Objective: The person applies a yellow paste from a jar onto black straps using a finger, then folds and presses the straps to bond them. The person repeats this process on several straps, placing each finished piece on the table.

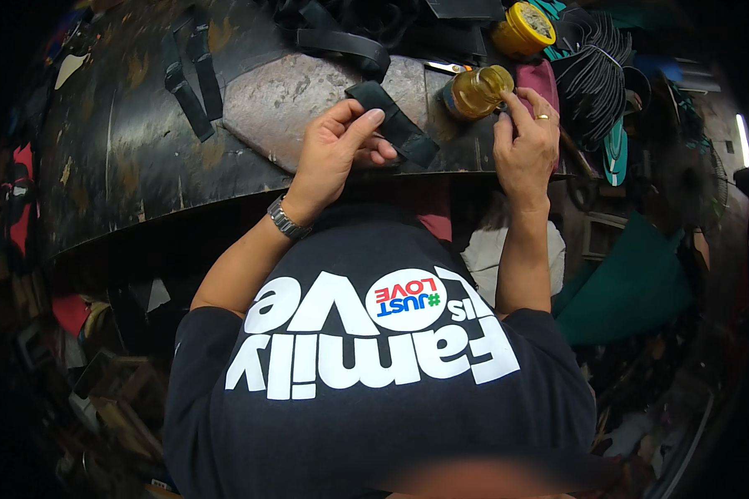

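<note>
My left hand [341, 145] pinches a short, wide black strap [406, 133] between thumb and fingers, above the near edge of the worktable. The strap slants down to the right, its far end over the table edge. A yellowish glass jar [472, 94] with its mouth facing right stands just left of my right hand [528, 141]. That hand's thumb and index finger are bent together by the jar's mouth. Whatever is between those fingertips is too small or hidden to make out.
A pale stone slab [287, 104] lies on the dark table [133, 158]. Two black straps [193, 87] lie to its left. Scissors [448, 67], a yellow tub [527, 32], a bundle of black cords [595, 71] and a maroon piece [539, 81] crowd the far right.
</note>
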A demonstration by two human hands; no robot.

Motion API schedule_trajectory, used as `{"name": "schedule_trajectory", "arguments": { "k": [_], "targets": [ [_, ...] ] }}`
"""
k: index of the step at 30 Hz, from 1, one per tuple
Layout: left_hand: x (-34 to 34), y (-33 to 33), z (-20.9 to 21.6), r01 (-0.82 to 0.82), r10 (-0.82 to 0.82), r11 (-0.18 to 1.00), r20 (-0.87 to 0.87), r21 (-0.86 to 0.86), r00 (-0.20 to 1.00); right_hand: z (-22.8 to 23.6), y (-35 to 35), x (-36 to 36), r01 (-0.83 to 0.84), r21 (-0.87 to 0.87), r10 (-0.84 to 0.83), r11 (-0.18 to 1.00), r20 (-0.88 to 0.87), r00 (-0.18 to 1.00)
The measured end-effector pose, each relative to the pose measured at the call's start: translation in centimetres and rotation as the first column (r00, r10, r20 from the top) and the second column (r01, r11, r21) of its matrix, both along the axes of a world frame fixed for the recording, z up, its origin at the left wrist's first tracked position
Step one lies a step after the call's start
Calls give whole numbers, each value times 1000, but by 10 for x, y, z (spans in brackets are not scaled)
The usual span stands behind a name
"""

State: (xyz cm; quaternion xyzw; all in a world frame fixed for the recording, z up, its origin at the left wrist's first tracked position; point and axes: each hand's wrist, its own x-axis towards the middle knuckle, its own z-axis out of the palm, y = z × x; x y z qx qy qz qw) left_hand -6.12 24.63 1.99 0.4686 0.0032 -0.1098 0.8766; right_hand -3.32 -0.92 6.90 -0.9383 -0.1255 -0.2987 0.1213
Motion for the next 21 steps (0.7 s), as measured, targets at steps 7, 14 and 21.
{"name": "schedule_trajectory", "arguments": {
  "k": [7,14,21],
  "targets": [
    [1,-1,-6,-27,18,996,105,85,994,5,35,-27,-228,470,305,853,-92,948],
    [-7,3,-3,-87,51,983,218,161,975,-8,81,-33,3,956,724,292,-223,653],
    [-4,16,-3,10,-33,990,158,142,987,-9,89,-25,85,986,783,143,-165,600]
  ]
}}
